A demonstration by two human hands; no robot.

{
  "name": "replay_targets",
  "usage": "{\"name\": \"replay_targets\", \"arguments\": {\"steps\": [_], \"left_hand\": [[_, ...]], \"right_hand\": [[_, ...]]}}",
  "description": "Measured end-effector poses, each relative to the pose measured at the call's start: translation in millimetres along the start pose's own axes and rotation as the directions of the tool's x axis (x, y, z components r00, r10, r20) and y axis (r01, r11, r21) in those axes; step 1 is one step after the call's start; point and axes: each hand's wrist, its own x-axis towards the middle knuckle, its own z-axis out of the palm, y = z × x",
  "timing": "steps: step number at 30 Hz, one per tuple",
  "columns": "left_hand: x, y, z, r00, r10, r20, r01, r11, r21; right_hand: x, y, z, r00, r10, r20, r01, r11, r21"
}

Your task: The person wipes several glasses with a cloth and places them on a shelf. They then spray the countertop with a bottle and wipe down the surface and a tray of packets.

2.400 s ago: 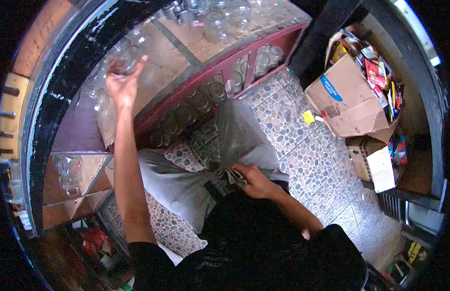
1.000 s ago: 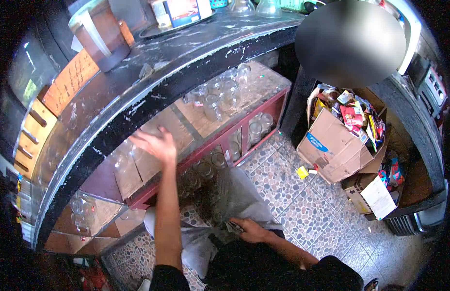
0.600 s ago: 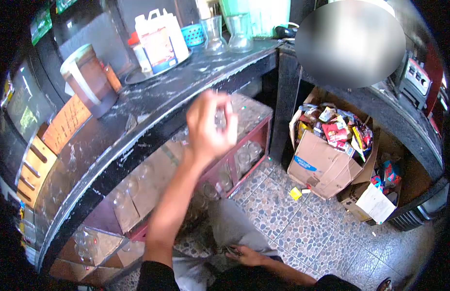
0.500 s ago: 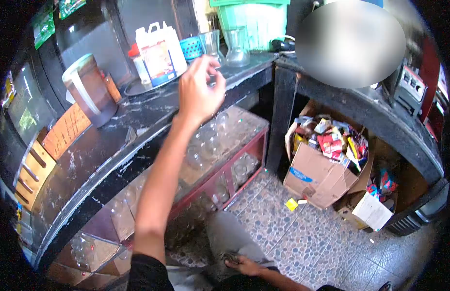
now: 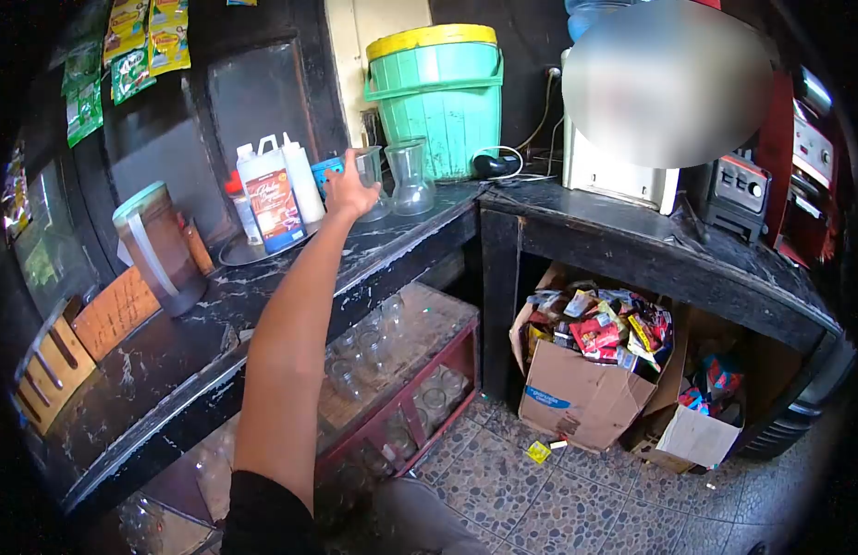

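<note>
My left hand [image 5: 351,192] reaches out over the black counter with its fingers parted. It overlaps the left side of a clear glass [image 5: 370,176] and is close to a small blue container [image 5: 326,170]. Whether the fingertips touch either one cannot be made out. Just to the right stands a second clear glass [image 5: 411,180] with a narrowed waist, upright on the counter. My right hand is out of the picture.
A white labelled jug [image 5: 272,196] and bottles stand on a tray left of my hand, beyond a lidded brown pitcher [image 5: 161,245]. Behind is a green bucket [image 5: 438,111]. Below are a shelf with glasses [image 5: 369,347] and a carton of wrappers [image 5: 586,393].
My left hand has moved forward to the glasses. My view has tilted up. My right hand, earlier low by my leg, has left the picture.
</note>
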Motion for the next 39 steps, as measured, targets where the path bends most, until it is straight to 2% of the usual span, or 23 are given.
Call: {"name": "replay_targets", "arguments": {"steps": [1,4,5,9,11,13,14,15,17,19,21,22,25,27,29,30,31,32,33,35,36,37,39], "left_hand": [[-0.1,-3.7,5.8,1.0,0.006,0.001,-0.006,1.0,-0.002],[9.8,-19.1,20.3,0.943,0.164,-0.289,-0.218,0.962,-0.165],[10.9,-21.6,22.0,0.94,0.167,-0.297,-0.223,0.961,-0.165],[-19.6,-10.8,3.5,0.905,0.104,-0.412,-0.212,0.951,-0.225],[-33.4,-12.9,-2.2,0.831,0.076,-0.55,-0.284,0.909,-0.303],[-57.2,5.9,-26.8,0.813,0.022,-0.581,-0.256,0.911,-0.324],[-66.2,14.4,-38.9,0.699,0.058,-0.713,-0.375,0.878,-0.296],[-75.7,19.3,-47.9,0.566,0.081,-0.82,-0.482,0.84,-0.249],[-86.9,27.1,-60.2,0.58,-0.052,-0.813,-0.675,0.528,-0.515],[-119.9,41.6,-92.6,0.508,-0.076,-0.858,-0.752,0.446,-0.485],[-160.8,52.2,-118.2,0.508,-0.166,-0.845,-0.733,0.431,-0.526],[-181.9,45.8,-122.9,0.534,-0.19,-0.824,-0.704,0.44,-0.558],[-259.9,41.4,-135.3,0.664,-0.284,-0.692,-0.564,0.416,-0.713],[-321.3,10.1,-130.8,0.832,-0.111,-0.543,-0.454,0.426,-0.783],[-391.2,-48.4,-117.1,0.993,-0.034,-0.11,-0.082,0.46,-0.884],[-411.3,-61.6,-114.1,0.999,0.023,-0.042,-0.048,0.551,-0.833],[-429.1,-72.4,-111.5,0.997,0.074,0.031,-0.023,0.638,-0.77],[-452.8,-79.9,-107.1,0.984,-0.1,0.148,0.178,0.594,-0.784],[-478.4,-89.0,-103.5,0.926,-0.265,0.267,0.371,0.518,-0.771],[-530.1,-127.1,-88.5,0.884,-0.325,0.335,0.464,0.542,-0.7],[-542.1,-126.6,-88.9,0.86,-0.358,0.363,0.507,0.52,-0.687],[-546.9,-119.8,-90.3,0.857,-0.37,0.357,0.51,0.52,-0.685],[-560.7,-106.9,-96.8,0.734,-0.495,0.464,0.66,0.361,-0.659]], "right_hand": [[0.6,1.3,-0.6,1.0,0.004,0.002,-0.005,1.0,0.02],[2.5,6.0,-2.0,1.0,0.01,0.009,-0.01,0.998,0.06],[3.0,7.5,-2.3,1.0,0.01,0.014,-0.011,0.997,0.072],[3.8,13.0,-2.6,0.997,0.043,0.061,-0.05,0.99,0.132],[3.2,15.1,-2.1,0.992,0.079,0.1,-0.095,0.981,0.169],[2.2,15.7,-1.7,0.985,0.103,0.137,-0.13,0.969,0.211],[-3.3,6.1,3.2,1.0,0.026,0.012,-0.027,0.989,0.145],[-10.0,-10.0,5.2,0.999,0.038,0.02,-0.04,0.987,0.154],[-16.3,-46.6,1.7,0.97,0.239,-0.051,-0.239,0.971,0.01],[-13.7,-48.2,-1.3,0.958,0.284,-0.031,-0.282,0.958,0.051],[-5.5,-39.3,-5.3,0.988,0.156,0.013,-0.157,0.983,0.096],[11.0,-9.6,-9.8,0.965,0.262,0.022,-0.262,0.964,0.047],[11.6,-11.1,-8.4,0.981,0.192,-0.026,-0.185,0.968,0.168],[19.5,1.5,-11.2,0.967,0.251,-0.048,-0.228,0.932,0.283],[30.2,15.4,-15.0,0.93,0.36,-0.07,-0.278,0.818,0.503],[34.2,15.7,-15.2,0.93,0.359,-0.077,-0.272,0.815,0.512],[38.3,14.7,-14.2,0.92,0.308,-0.244,-0.102,0.787,0.609],[41.5,13.6,-13.9,0.871,0.273,-0.408,0.08,0.741,0.666],[45.3,7.1,-15.7,0.868,0.279,-0.411,0.082,0.736,0.672],[53.8,-16.6,-23.4,0.704,0.24,-0.669,0.218,0.823,0.525],[58.1,-24.0,-34.8,0.634,0.49,-0.598,-0.041,0.794,0.607],[76.5,-16.1,-32.3,0.628,0.151,-0.764,0.369,0.806,0.463],[74.9,-29.6,-30.4,0.702,0.124,-0.702,0.279,0.858,0.431]]}}
